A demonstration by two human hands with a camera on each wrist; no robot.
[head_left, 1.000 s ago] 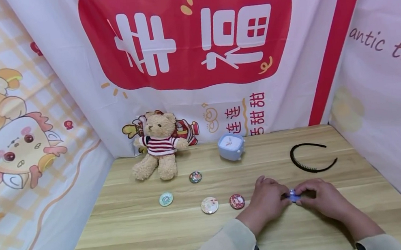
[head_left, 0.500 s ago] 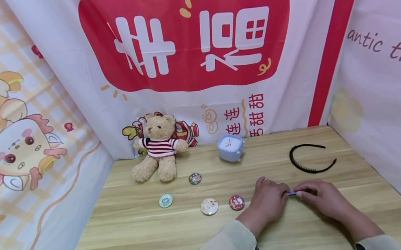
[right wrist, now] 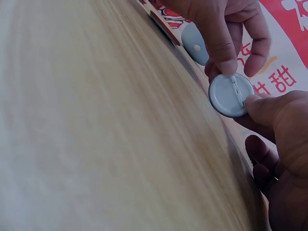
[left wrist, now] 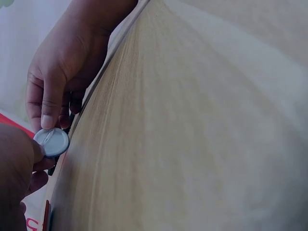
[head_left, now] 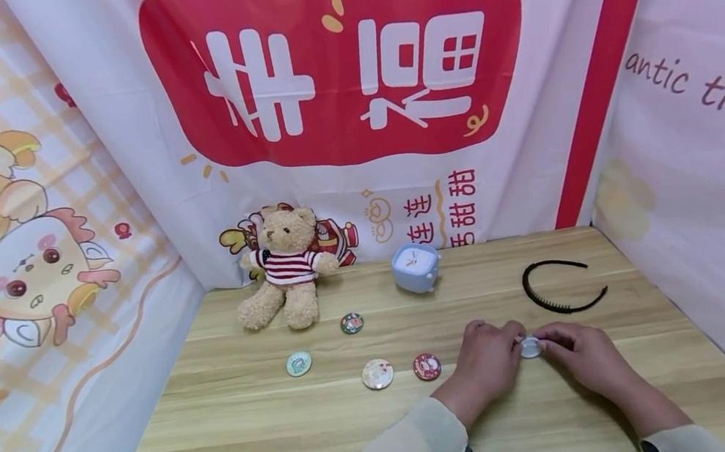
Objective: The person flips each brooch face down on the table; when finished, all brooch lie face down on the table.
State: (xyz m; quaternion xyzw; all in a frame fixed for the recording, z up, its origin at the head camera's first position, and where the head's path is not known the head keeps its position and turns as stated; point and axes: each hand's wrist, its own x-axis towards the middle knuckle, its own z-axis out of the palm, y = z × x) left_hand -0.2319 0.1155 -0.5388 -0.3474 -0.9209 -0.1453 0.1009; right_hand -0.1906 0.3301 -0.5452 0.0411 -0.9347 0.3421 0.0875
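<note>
The badge (right wrist: 231,95) between the hands has turned over since the earlier frames: its bluish face showed a second ago, then it stood nearly edge-on, and now its pale back is in sight. The left hand (head_left: 488,359) pinches one side of its rim and the right hand (head_left: 582,359) the other, thumbs and fingers closed on it. The head view shows only a pale disc, while the right wrist view shows the pin (right wrist: 237,91) running across the back, with the right thumb over its lower end. Only the head view shows the whole layout: a red badge (head_left: 427,366) just beside the left hand, a cream badge (head_left: 377,374) farther left, a headband (head_left: 545,299) beyond the right hand, and a clock (head_left: 416,267) and a teddy bear (head_left: 289,267) beyond the left hand, the bear well to its left.
</note>
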